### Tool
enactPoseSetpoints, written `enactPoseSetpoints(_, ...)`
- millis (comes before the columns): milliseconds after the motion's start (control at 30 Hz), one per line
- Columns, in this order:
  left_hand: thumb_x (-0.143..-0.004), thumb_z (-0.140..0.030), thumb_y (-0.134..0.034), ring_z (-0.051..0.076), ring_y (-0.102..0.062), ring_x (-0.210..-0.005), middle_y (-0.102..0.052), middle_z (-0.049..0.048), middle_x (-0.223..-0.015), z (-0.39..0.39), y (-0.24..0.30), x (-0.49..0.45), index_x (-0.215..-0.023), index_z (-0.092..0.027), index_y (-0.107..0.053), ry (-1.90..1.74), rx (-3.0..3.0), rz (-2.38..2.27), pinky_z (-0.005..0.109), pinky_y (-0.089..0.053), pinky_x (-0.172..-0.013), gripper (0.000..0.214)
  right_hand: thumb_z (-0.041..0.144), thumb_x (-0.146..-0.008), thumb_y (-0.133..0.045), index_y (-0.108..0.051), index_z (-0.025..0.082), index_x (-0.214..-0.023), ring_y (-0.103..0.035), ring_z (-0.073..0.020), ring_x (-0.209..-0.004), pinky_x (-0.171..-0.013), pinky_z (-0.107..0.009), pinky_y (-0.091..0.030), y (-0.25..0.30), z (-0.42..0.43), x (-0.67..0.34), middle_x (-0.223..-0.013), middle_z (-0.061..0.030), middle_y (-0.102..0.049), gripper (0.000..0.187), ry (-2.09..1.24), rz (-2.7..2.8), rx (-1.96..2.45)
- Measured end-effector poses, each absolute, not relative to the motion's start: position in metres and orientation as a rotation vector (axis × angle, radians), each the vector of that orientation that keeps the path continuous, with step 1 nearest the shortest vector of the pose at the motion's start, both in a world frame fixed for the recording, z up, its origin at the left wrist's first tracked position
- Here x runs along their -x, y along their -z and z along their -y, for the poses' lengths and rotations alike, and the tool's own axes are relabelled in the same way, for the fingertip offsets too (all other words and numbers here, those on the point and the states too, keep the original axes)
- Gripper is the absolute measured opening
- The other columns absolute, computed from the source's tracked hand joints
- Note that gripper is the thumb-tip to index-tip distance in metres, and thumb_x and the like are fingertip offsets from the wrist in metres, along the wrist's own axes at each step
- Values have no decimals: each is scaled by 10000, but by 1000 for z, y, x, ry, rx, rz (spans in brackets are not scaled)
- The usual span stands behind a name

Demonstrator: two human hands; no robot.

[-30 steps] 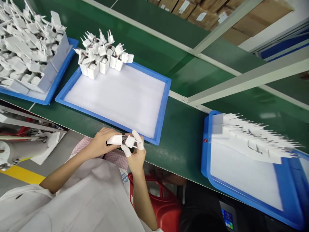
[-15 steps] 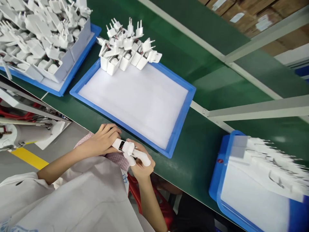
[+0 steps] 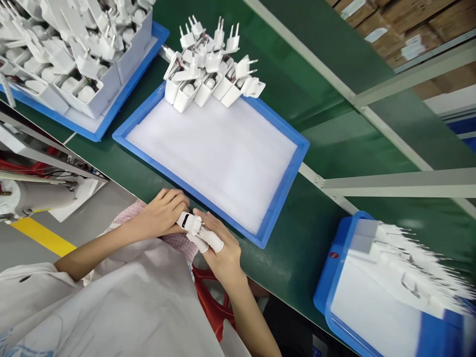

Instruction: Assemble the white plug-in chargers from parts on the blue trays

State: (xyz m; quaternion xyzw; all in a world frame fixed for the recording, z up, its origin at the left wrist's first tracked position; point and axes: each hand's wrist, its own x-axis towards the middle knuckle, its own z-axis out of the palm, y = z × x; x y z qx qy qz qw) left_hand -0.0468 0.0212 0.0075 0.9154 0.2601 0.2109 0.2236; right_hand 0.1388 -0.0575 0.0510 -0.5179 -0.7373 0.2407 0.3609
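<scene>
Plug head (image 3: 193,224) now nearer casing (image 3: 180,218), we see left hand (image 3: 161,213) and right hand (image 3: 221,245) gripping them, lower centre, dark gap (image 3: 186,221) unclosed, upper-left units (image 3: 59,54) open.

The head camera looks forward and down across the green bench (image 3: 297,238).

Three trays are set along the bench (image 3: 293,260). Left tray (image 3: 124,94) is filled with plug units (image 3: 61,54). In middle tray (image 3: 281,193), a unit cluster (image 3: 211,62) is placed at the far-left edge. In right tray (image 3: 325,290), unit rows (image 3: 412,267) are placed. Before middle tray's near edge, one adapter (image 3: 191,224) is held between left hand (image 3: 163,214) and right hand (image 3: 221,243). Cartons (image 3: 394,20) are stacked behind, upper right.
</scene>
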Motion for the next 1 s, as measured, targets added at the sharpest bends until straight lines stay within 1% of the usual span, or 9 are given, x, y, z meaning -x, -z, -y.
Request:
enactPoseSetpoints(133, -997, -504, -411, 294, -482, -1093, -614, 139, -1083, -21, -6, 45, -985, -80, -583, -595, -2549, -712, 391, -376, -876, 458, 213, -872, -693, -612, 248, -1252, -548, -278, -1198, -974, -484, -522, -47, 61, -139, -1208, -92, -670, 390, -488, 1998, 1407)
enactPoseSetpoints(333, -1000, -418, -438, 302, -485, -1078, -600, 164, -1137, -25, -11, 46, -1052, -56, -592, -514, -2539, -715, 408, -408, -854, 396, 206, -907, -642, -534, 199, -1357, -553, -233, -1048, -883, -417, -539, -39, 59, -137, -1168, -135, -633, 463, -586, 1963, 1523)
enactPoseSetpoints(433, -972, -452, -506, 285, -469, -1178, -533, 149, -1318, -29, -26, 59, -1258, -105, -534, -369, -2260, -601, 404, -423, -957, 451, 176, -904, -633, -534, 229, -1335, -529, -242, -1016, -844, -429, -525, -35, 58, -137, -1166, -108, -652, 445, -517, 1986, 1444)
enactPoseSetpoints(533, -969, -388, -540, 224, -494, -1232, -481, 112, -1410, -29, -40, 66, -1433, -201, -392, -272, -1941, -532, 335, -442, -991, 521, 205, -911, -629, -550, 254, -1296, -541, -242, -981, -799, -426, -528, -32, 58, -136, -1132, -87, -666, 396, -502, 1892, 1373)
enactPoseSetpoints(667, -945, -280, -568, 173, -600, -932, -621, 68, -1156, -19, -40, 59, -1308, -217, -531, -356, -1813, -701, 282, -490, -786, 370, 186, -908, -630, -617, 254, -1176, -597, -214, -938, -783, -402, -534, -30, 57, -131, -1038, -61, -683, 277, -494, 1711, 1313)
enactPoseSetpoints(733, -927, -289, -595, 188, -583, -950, -637, 67, -1089, -15, -33, 53, -1222, -205, -581, -467, -1851, -775, 304, -488, -823, 307, 130, -878, -650, -647, 252, -1121, -628, -198, -926, -782, -379, -540, -28, 56, -128, -1021, -49, -692, 272, -470, 1647, 1286)
enactPoseSetpoints(800, -905, -334, -631, 209, -571, -1033, -623, 82, -1126, -13, -26, 50, -1197, -197, -565, -559, -1852, -812, 334, -489, -884, 330, 104, -858, -658, -674, 247, -1059, -658, -185, -911, -779, -357, -551, -25, 54, -125, -1013, -38, -703, 247, -464, 1539, 1276)
enactPoseSetpoints(933, -927, -421, -595, 197, -624, -981, -608, 83, -1163, -15, -17, 48, -1233, -218, -498, -554, -1753, -802, 311, -519, -793, 379, 191, -878, -631, -693, 183, -881, -697, -170, -797, -700, -299, -579, -20, 48, -117, -884, -38, -721, 62, -549, 1106, 1449)
enactPoseSetpoints(1000, -933, -429, -585, 189, -638, -932, -622, 79, -1133, -16, -14, 47, -1237, -219, -506, -533, -1754, -789, 306, -518, -775, 378, 253, -871, -633, -692, 159, -822, -702, -177, -754, -671, -289, -585, -20, 44, -113, -832, -52, -720, 122, -579, 967, 1522)
